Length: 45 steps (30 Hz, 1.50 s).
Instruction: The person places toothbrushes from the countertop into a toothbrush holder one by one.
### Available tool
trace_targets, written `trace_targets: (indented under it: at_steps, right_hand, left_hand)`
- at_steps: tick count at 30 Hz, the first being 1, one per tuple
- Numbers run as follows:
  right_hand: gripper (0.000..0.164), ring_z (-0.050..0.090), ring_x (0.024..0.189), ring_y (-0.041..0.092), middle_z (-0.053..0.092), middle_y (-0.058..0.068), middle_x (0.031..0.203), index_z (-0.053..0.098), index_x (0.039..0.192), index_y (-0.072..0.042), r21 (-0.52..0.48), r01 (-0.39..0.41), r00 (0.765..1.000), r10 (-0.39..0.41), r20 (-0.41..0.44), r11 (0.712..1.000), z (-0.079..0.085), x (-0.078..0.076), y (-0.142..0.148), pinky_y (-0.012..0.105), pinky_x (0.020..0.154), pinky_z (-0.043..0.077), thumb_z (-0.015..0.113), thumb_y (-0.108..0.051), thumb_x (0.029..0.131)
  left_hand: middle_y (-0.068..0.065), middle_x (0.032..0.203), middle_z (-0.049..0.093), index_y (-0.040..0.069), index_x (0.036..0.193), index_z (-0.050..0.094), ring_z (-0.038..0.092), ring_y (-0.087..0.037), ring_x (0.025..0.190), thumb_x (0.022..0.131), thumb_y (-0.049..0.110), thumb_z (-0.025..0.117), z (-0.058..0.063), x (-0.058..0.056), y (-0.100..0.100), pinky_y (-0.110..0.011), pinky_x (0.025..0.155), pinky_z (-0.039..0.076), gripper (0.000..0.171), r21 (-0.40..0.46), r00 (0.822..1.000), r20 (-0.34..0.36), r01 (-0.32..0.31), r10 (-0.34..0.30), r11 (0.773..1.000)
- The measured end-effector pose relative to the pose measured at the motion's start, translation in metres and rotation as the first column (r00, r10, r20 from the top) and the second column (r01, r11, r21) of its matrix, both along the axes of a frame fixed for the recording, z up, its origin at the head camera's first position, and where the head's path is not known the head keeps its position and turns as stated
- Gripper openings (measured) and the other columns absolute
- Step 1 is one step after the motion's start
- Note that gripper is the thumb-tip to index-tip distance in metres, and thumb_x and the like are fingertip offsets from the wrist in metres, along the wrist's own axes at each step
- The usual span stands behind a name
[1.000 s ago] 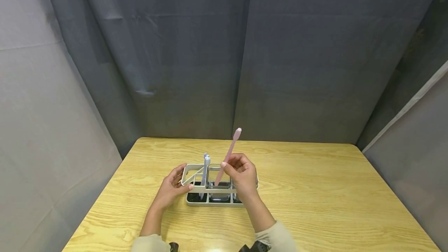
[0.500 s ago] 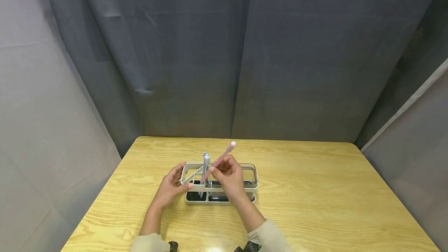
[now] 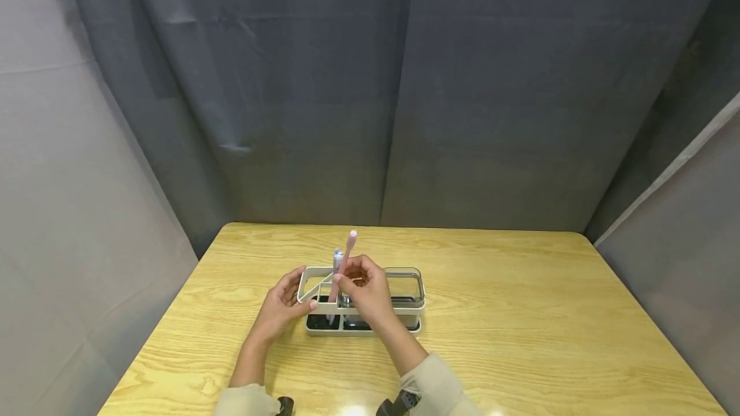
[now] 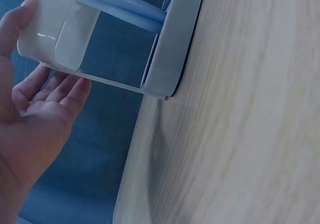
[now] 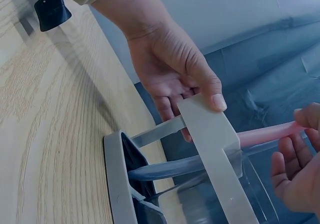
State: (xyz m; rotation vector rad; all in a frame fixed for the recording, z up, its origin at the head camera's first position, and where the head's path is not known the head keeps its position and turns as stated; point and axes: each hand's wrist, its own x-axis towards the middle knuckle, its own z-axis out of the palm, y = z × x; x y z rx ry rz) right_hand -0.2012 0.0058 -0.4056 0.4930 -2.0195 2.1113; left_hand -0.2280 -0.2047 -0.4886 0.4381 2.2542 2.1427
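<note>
A white toothbrush holder (image 3: 325,332) with a raised frame and black base liners stands on the table. My left hand (image 3: 276,313) grips its left end, thumb in front and fingers behind. Pinched between thumb and fingers of my right hand (image 3: 367,291) is a pink toothbrush (image 3: 349,248), bristles up. Its handle (image 5: 265,135) reaches down to the holder's upper frame in the right wrist view; the lower tip is hidden behind the frame. Beside it, light blue toothbrushes (image 3: 338,257) stand in the same narrow section, their handles (image 5: 167,169) resting low in the base.
Clear containers (image 3: 414,284) sit in the holder's right part, partly covered by my right hand. The wooden table (image 3: 520,326) runs to grey curtains (image 3: 491,114) behind and at the sides. A black wrist strap (image 3: 399,402) shows at the right sleeve.
My right hand has moved left with the pink toothbrush, from over the clear containers to beside the blue toothbrushes. The toothbrush leaned further over, then became more upright. My left hand has stayed put.
</note>
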Motion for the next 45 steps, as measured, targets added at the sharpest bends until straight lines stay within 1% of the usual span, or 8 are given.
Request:
trace_targets:
  at_steps: [8, 12, 15, 20, 27, 35, 42, 45]
  right_hand:
    - [0.010, 0.056, 0.077, 0.027, 0.062, 0.018, 0.084, 0.062, 0.091, 0.008, 0.133, 0.010, 0.999, -0.004, -0.043, 0.991, -0.001, 0.004, -0.002, 0.028, 0.063, 0.044, 0.064, 0.003, 0.084]
    - [0.011, 0.056, 0.074, 0.021, 0.063, 0.009, 0.081, 0.063, 0.092, 0.002, 0.201, 0.027, 0.996, -0.010, -0.084, 0.979, -0.021, -0.008, -0.004, 0.025, 0.059, 0.042, 0.068, 0.001, 0.082]
    - [0.012, 0.056, 0.071, 0.016, 0.063, 0.001, 0.079, 0.064, 0.089, -0.005, 0.260, 0.053, 0.994, -0.026, -0.107, 0.964, -0.036, -0.017, -0.005, 0.025, 0.058, 0.044, 0.071, -0.002, 0.080]
    - [0.011, 0.056, 0.069, 0.011, 0.063, -0.005, 0.077, 0.065, 0.083, -0.008, 0.361, 0.064, 0.992, -0.020, -0.124, 0.930, -0.040, -0.017, -0.006, 0.025, 0.058, 0.048, 0.073, -0.002, 0.078]
    - [0.005, 0.056, 0.066, 0.010, 0.062, -0.005, 0.072, 0.066, 0.080, -0.006, 0.445, 0.037, 0.992, 0.022, -0.128, 0.895, -0.038, -0.017, -0.005, 0.023, 0.057, 0.048, 0.071, -0.004, 0.080]
    - [0.004, 0.055, 0.062, 0.013, 0.061, -0.004, 0.070, 0.067, 0.080, -0.004, 0.478, -0.005, 0.997, 0.043, -0.069, 0.879, -0.036, -0.022, -0.004, 0.023, 0.051, 0.046, 0.070, -0.002, 0.079]
    - [0.004, 0.055, 0.064, 0.013, 0.062, -0.003, 0.072, 0.068, 0.083, -0.005, 0.429, -0.062, 0.994, 0.093, -0.051, 0.901, -0.037, -0.026, 0.001, 0.025, 0.054, 0.047, 0.071, -0.003, 0.080]
    - [0.007, 0.056, 0.068, 0.015, 0.062, -0.002, 0.076, 0.068, 0.088, -0.005, 0.397, -0.092, 0.993, 0.115, -0.034, 0.913, -0.038, -0.023, 0.009, 0.026, 0.058, 0.048, 0.070, -0.006, 0.081]
  left_hand:
    - [-0.015, 0.140, 0.040, 0.000, 0.140, 0.035, 0.036, -0.027, 0.129, 0.075, 0.003, 0.077, -0.002, 0.001, 0.002, -0.032, 0.102, 0.031, 0.077, 0.021, 1.000, 0.010, -0.016, 0.016, 1.000]
    - [-0.016, 0.141, 0.038, -0.002, 0.141, 0.033, 0.034, -0.028, 0.130, 0.075, 0.002, 0.076, -0.004, 0.001, 0.001, -0.030, 0.101, 0.031, 0.079, 0.048, 1.000, 0.004, -0.006, 0.005, 0.999]
    - [-0.016, 0.141, 0.039, 0.000, 0.141, 0.033, 0.034, -0.031, 0.130, 0.074, 0.001, 0.076, -0.005, 0.001, 0.001, -0.030, 0.101, 0.032, 0.079, 0.058, 1.000, 0.009, -0.005, 0.005, 0.998]
    - [-0.017, 0.141, 0.038, 0.003, 0.140, 0.035, 0.033, -0.035, 0.130, 0.074, 0.000, 0.076, -0.006, 0.001, 0.000, -0.033, 0.101, 0.032, 0.078, 0.056, 1.000, 0.011, -0.008, 0.007, 0.998]
    - [-0.020, 0.142, 0.035, -0.002, 0.141, 0.033, 0.032, -0.034, 0.130, 0.075, -0.004, 0.074, -0.007, 0.001, -0.001, -0.038, 0.102, 0.030, 0.077, 0.060, 1.000, 0.006, -0.001, 0.001, 0.998]
    - [-0.018, 0.142, 0.036, 0.000, 0.141, 0.033, 0.033, -0.032, 0.130, 0.076, 0.000, 0.075, -0.007, 0.002, -0.004, -0.035, 0.101, 0.031, 0.078, 0.043, 1.000, 0.012, -0.024, 0.023, 0.999]
    - [-0.022, 0.141, 0.036, 0.000, 0.141, 0.034, 0.032, -0.039, 0.129, 0.076, 0.001, 0.075, -0.007, 0.001, -0.005, -0.039, 0.101, 0.031, 0.077, 0.036, 1.000, -0.013, -0.024, 0.024, 0.999]
    - [-0.021, 0.141, 0.037, -0.001, 0.141, 0.033, 0.033, -0.037, 0.129, 0.075, 0.001, 0.075, -0.011, 0.003, -0.004, -0.041, 0.102, 0.030, 0.078, 0.029, 0.999, -0.029, -0.034, 0.035, 0.999]
